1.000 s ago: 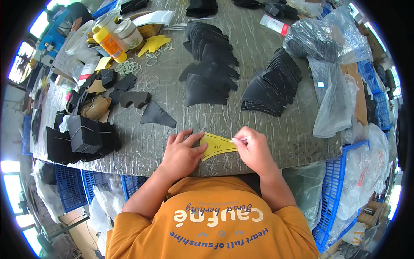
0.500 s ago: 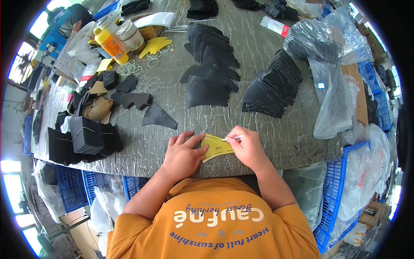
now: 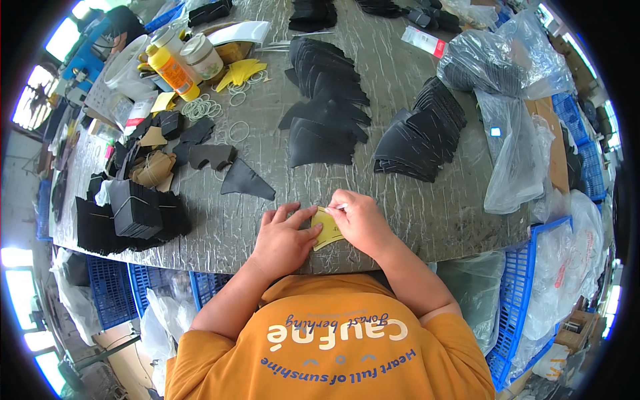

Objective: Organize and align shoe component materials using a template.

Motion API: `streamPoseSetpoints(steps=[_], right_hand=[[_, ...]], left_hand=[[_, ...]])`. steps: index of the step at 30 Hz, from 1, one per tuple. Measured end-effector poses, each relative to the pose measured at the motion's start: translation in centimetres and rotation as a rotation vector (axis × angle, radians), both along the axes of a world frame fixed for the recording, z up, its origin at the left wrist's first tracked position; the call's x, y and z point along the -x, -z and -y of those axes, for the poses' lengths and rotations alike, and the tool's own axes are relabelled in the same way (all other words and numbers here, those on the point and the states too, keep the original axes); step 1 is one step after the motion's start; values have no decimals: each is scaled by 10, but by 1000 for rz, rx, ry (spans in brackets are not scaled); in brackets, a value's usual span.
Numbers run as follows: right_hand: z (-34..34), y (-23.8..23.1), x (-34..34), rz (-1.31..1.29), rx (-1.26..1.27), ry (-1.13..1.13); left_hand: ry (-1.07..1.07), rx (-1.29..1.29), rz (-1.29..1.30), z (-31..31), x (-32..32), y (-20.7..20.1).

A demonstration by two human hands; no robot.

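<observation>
A yellow pattern template (image 3: pixel 326 231) with dark slots and a handwritten mark lies flat near the table's front edge. My left hand (image 3: pixel 281 235) rests on its left end, fingers spread and pressing it down. In my right hand (image 3: pixel 361 225), a slim white marking pen (image 3: pixel 342 206) is pinched, its tip at the template's upper edge near the left end. The right hand covers the template's right part. Whether a dark piece lies under the template is hidden. Beyond my left hand, a single black cut piece (image 3: pixel 247 179) lies on the table.
Fanned black pieces lie in a middle stack (image 3: pixel 323 137) and a right stack (image 3: pixel 420 137). Banded black bundles (image 3: pixel 133 210) stand at the left. Behind them are rubber bands (image 3: pixel 201 107), a yellow bottle (image 3: pixel 172 70) and a white jar (image 3: pixel 201 57). Plastic bags (image 3: pixel 510 160) cover the right side.
My right hand has slid the pen leftward along the template's upper edge, now covering more of the template. My left hand stays in place.
</observation>
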State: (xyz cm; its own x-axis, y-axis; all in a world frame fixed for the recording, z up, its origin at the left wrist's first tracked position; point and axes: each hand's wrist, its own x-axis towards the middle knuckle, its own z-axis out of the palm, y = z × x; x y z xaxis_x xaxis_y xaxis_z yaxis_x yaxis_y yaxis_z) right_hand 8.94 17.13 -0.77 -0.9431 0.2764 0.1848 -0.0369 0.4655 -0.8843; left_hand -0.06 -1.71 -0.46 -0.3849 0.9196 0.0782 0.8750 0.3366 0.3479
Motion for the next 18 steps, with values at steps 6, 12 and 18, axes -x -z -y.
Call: streamPoseSetpoints(steps=[6, 12, 18], right_hand=[[2, 6, -1, -55, 3, -22], [-15, -7, -20, 22, -19, 19], [-37, -22, -50, 231, -101, 154]], left_hand=[[2, -10, -4, -1, 0, -1], [6, -19, 3, -1, 0, -1], [-5, -23, -8, 1, 0, -1]])
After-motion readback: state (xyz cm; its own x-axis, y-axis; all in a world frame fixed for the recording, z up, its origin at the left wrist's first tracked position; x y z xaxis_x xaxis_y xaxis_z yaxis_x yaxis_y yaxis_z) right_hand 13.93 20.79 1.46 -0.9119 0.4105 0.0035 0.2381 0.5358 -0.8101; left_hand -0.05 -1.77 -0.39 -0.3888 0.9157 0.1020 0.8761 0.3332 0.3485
